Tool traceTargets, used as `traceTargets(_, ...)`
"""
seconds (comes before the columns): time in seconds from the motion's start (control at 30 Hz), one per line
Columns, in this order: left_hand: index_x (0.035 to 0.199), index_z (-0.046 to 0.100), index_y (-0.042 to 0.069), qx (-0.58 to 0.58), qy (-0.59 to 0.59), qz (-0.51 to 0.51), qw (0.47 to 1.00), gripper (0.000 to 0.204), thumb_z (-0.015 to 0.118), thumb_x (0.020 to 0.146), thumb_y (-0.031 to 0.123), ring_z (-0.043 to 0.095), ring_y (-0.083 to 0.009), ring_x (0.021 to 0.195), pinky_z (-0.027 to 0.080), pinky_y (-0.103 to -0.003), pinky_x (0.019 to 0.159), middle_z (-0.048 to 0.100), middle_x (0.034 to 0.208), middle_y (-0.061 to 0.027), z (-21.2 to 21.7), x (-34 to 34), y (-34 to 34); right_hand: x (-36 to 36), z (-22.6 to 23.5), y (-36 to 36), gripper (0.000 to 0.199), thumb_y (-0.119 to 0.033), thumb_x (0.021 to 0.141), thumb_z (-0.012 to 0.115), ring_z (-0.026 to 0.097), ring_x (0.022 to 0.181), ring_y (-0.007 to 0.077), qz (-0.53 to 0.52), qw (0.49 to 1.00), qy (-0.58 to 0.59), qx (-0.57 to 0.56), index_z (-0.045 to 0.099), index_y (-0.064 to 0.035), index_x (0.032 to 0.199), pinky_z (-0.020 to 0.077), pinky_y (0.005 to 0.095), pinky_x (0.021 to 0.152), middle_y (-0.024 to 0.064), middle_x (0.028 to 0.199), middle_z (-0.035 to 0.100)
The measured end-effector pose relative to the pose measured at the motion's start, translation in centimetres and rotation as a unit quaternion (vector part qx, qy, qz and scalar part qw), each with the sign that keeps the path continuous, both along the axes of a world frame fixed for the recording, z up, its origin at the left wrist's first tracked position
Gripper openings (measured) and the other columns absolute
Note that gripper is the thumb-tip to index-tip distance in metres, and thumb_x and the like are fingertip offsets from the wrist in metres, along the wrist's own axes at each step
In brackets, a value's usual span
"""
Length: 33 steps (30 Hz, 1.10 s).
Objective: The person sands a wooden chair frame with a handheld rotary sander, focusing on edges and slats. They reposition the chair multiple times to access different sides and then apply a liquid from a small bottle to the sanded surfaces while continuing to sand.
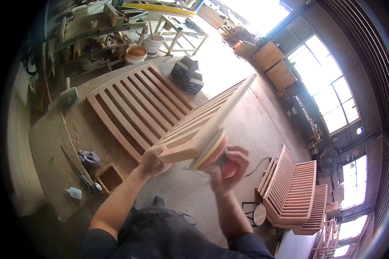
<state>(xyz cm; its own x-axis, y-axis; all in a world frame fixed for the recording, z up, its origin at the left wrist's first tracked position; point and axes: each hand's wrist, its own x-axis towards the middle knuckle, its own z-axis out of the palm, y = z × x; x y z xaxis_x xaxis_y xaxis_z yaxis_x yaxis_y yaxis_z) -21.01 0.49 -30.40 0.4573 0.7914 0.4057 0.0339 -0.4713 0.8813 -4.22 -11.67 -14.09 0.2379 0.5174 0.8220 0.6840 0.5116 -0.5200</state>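
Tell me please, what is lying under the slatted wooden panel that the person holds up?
Under the raised panel lies a second slatted panel, flat on the dusty workbench. Its right edge and the bench there are covered by the raised panel.

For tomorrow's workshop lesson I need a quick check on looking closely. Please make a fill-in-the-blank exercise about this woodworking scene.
1. The left hand grips the end of a slatted ____ frame.
2. The right hand holds a sander with a ____ pad against that frame.
3. A second slatted panel lies ____ on the workbench.
4. More slatted frames are stacked on the ____ at the person's right.

Missing words: wooden; round; flat; floor
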Motion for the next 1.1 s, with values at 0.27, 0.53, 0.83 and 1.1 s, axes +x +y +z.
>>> traceTargets(0.27,0.088,0.068,0.006,0.027,-0.045,0.064,0.997,0.015,0.079,0.083,0.014,0.072,-0.0369,0.080,0.057,-0.039,0.070,0.072,0.085,-0.0175,5.3,1.3,-1.4,-1.3,18.8,6.8,0.040,-0.037,0.078,0.089,0.072,0.084,0.0307,0.058,0.851,-0.396,-0.339,0.073,-0.0097,0.104,0.0597,0.0409,0.075,0.0135,0.096,0.070)
traceTargets(0.53,0.094,0.075,0.010,0.103,-0.080,0.088,0.988,0.011,0.078,0.086,0.016,0.073,-0.0378,0.078,0.057,-0.043,0.067,0.073,0.083,-0.0139,7.1,3.2,-1.0,-7.2,19.0,19.2,0.052,-0.053,0.080,0.084,0.073,0.081,0.0253,0.181,0.454,-0.575,-0.656,0.079,-0.0055,0.098,0.0592,0.0408,0.075,0.0104,0.092,0.077)
traceTargets(0.83,0.101,0.076,0.002,0.097,-0.034,0.065,0.993,0.015,0.074,0.087,0.006,0.078,-0.0261,0.085,0.060,-0.038,0.076,0.078,0.091,-0.0137,7.8,2.2,-1.0,-5.5,19.3,18.9,0.041,-0.045,0.082,0.082,0.069,0.075,0.0244,0.230,0.517,-0.580,-0.587,0.077,-0.0058,0.095,0.0576,0.0404,0.072,0.0102,0.085,0.073)
traceTargets(1.1,0.109,0.077,0.004,-0.012,-0.064,0.020,0.998,0.019,0.074,0.090,0.008,0.076,-0.0243,0.085,0.057,-0.037,0.074,0.077,0.092,-0.0150,7.4,0.7,-1.1,-0.2,18.0,7.0,0.040,-0.043,0.084,0.081,0.075,0.085,0.0338,0.094,0.867,-0.394,-0.291,0.072,-0.0125,0.109,0.0610,0.0424,0.072,0.0156,0.112,0.070)
